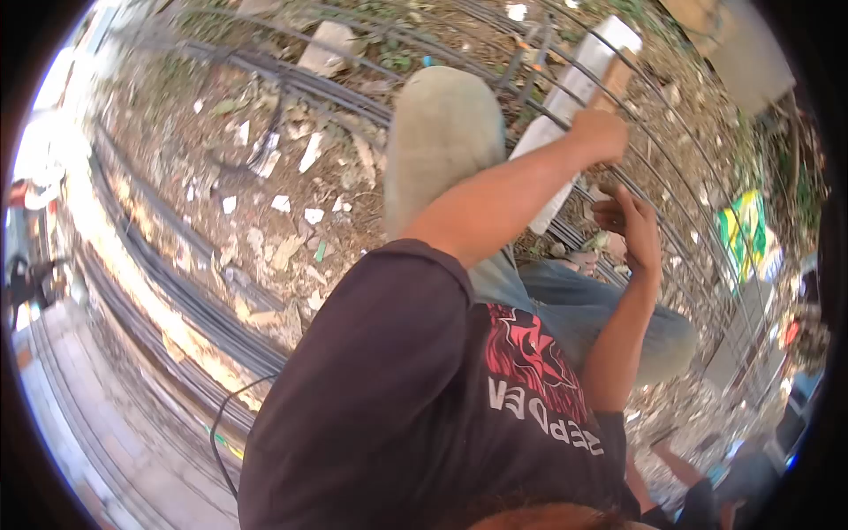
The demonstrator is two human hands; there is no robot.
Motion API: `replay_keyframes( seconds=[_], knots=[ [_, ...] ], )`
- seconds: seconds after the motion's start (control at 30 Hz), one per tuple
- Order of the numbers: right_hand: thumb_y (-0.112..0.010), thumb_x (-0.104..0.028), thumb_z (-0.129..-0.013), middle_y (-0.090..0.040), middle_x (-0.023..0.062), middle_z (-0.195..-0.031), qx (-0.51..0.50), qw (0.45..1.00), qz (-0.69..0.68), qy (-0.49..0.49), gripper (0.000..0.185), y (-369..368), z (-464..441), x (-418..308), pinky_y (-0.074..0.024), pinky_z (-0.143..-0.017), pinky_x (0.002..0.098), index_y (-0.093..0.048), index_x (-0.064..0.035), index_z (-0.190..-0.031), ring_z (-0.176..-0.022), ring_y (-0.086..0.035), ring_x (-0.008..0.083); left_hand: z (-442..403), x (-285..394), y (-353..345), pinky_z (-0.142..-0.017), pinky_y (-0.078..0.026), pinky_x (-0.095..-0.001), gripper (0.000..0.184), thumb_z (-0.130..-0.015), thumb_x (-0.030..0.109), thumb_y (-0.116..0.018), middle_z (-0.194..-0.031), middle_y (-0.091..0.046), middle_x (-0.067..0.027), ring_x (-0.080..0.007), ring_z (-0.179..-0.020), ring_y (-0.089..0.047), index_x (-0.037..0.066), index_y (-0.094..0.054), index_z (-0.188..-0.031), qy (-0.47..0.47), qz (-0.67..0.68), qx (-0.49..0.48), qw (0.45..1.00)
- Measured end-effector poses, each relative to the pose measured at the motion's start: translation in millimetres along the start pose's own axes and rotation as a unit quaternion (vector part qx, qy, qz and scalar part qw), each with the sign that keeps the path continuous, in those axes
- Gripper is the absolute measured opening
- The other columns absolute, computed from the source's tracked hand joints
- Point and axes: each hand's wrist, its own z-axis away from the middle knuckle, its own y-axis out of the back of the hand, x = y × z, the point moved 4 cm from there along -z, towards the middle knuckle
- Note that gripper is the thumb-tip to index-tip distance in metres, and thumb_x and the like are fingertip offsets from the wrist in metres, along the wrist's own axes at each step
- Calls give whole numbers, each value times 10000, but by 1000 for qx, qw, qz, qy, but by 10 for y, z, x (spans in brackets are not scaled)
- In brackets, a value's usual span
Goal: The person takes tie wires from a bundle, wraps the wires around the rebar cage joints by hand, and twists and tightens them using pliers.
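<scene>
My left hand [601, 137] is closed in a fist over a cage of long thin steel bars [658, 163]. Whatever it grips is hidden by the fingers. Below it, my right hand [634, 228] hovers beside the same bars with fingers bent and apart, and I see nothing in it. A long white board [546, 146] lies under the bars, passing beneath my left forearm. Just beyond my left fist is a brown, flat-sided piece [616, 81] that looks like wood or brick.
My bent knees [446, 119] flank the work. Bundles of dark rods [190, 296] run along the left, over ground littered with leaves and scraps. A green-yellow bag [744, 230] lies right. Another person's arm [678, 464] shows at lower right. A grey block [327, 49] stands far back.
</scene>
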Motion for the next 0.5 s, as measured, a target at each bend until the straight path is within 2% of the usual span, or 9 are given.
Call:
replay_keyframes(
  seconds=[0.03, 0.1, 0.2, 0.23, 0.27, 0.33, 0.37, 0.4, 0.5],
  knots=[
    [-540, -417, -1065, -726, 97, -957, 49, 998, 48, 10, 480, 142, 32, -32, -515, -729, 283, -689, -4, -1259, -841, -669, 156, 24, 60, 42, -735, -600, -444, 230, -721, 165, -746, -945, -782, -164, -312, -908, -768, 60, -817, -914, -1, 3, 10, 1000],
    [-534, -479, -1056, -753, 121, -1096, 169, 981, 85, 42, 542, 486, 150, -131, -537, -841, 305, -684, -24, -1310, -981, -695, 184, 187, 281, 433, -725, -596, -471, 254, -751, 234, -744, -917, -776, -175, -322, -901, -766, 37, -810, -896, -47, -6, 20, 999],
    [-534, -478, -1058, -729, 93, -1064, 330, 938, 21, 103, 528, 913, 406, -286, -526, -821, 292, -680, -44, -1321, -983, -668, 163, 833, 369, 1451, -767, -593, -454, 336, -801, 369, -739, -926, -774, -157, -349, -884, -754, 68, -812, -931, -94, 110, 175, 974],
    [-581, -446, -1046, -712, 55, -985, 337, 932, -6, 129, 476, 1028, 485, -298, -523, -774, 281, -699, -56, -1293, -900, -657, 139, 1094, 315, 1715, -778, -589, -444, 362, -818, 415, -734, -928, -773, -149, -353, -878, -749, 83, -812, -942, -106, 172, 228, 952],
    [-601, -429, -1040, -709, 48, -974, 350, 927, -14, 137, 454, 1068, 559, -291, -521, -755, 277, -706, -58, -1278, -874, -654, 130, 1145, 135, 1807, -779, -578, -429, 368, -852, 444, -721, -933, -772, -135, -332, -873, -742, 107, -808, -970, -128, 173, 368, 905],
    [-639, -394, -1028, -703, 33, -952, 389, 909, -25, 148, 409, 1135, 649, -332, -517, -718, 269, -722, -60, -1249, -822, -649, 113, 1069, -311, 1908, -730, -571, -407, 427, -901, 472, -692, -817, -760, -119, -262, -731, -741, 70, -793, -1000, -34, 119, 363, 923],
    [-655, -371, -1023, -698, 23, -929, 394, 904, -40, 159, 381, 1089, 697, -357, -513, -693, 258, -732, -60, -1229, -785, -642, 106, 963, -516, 1889, -725, -572, -397, 479, -905, 520, -688, -770, -747, -127, -229, -706, -737, 61, -793, -991, 34, 124, 249, 960],
    [-671, -348, -1018, -692, 12, -905, 394, 901, -55, 174, 353, 995, 693, -404, -509, -668, 248, -741, -60, -1210, -748, -636, 98, 755, -742, 1793, -735, -575, -405, 521, -912, 563, -679, -756, -742, -149, -236, -759, -749, 64, -793, -1007, 84, 76, 153, 982],
    [-655, -302, -1034, -672, 1, -832, 393, 886, -109, 220, 303, 848, 614, -441, -495, -628, 232, -749, -56, -1184, -696, -611, 90, 526, -729, 1418, -800, -579, -447, 554, -893, 586, -700, -951, -768, -146, -283, -932, -755, 63, -774, -1061, 126, -115, 56, 984]
  ],
)
